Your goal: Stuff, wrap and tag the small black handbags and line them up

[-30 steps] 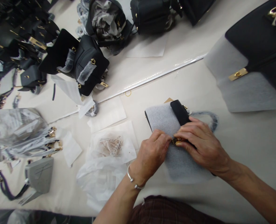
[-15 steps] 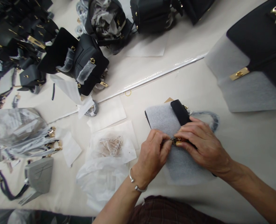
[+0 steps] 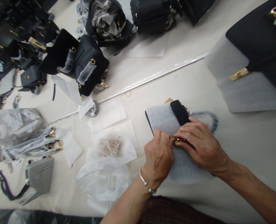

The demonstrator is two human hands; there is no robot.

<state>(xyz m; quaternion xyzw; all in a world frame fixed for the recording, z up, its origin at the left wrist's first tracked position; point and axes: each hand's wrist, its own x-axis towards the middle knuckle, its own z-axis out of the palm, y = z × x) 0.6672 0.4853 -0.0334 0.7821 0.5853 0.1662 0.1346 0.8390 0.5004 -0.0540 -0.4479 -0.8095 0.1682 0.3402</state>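
A small black handbag (image 3: 180, 112) lies before me with a soft grey protective sheet (image 3: 162, 118) over its front. My right hand (image 3: 204, 147) rests across the flap, its thumb and fingers closed on the gold clasp (image 3: 177, 140). Right beside the clasp, my left hand (image 3: 159, 155) is closed in a pinch; what its fingertips hold is hidden behind the knuckles. A wrapped strap or handle (image 3: 212, 119) curves out from the bag's far right side, past my right hand.
A larger black bag (image 3: 259, 40) with a grey sheet stands at the right. White packing sheets and a plastic bag (image 3: 111, 146) lie to the left. Black bags (image 3: 91, 62) cover the far left, past a table seam (image 3: 152, 78). A grey piece (image 3: 39, 175) lies lower left.
My left hand has turned over, so its back now faces up and its thumb is hidden. The wrist has shifted right. My right hand stays at the clasp.
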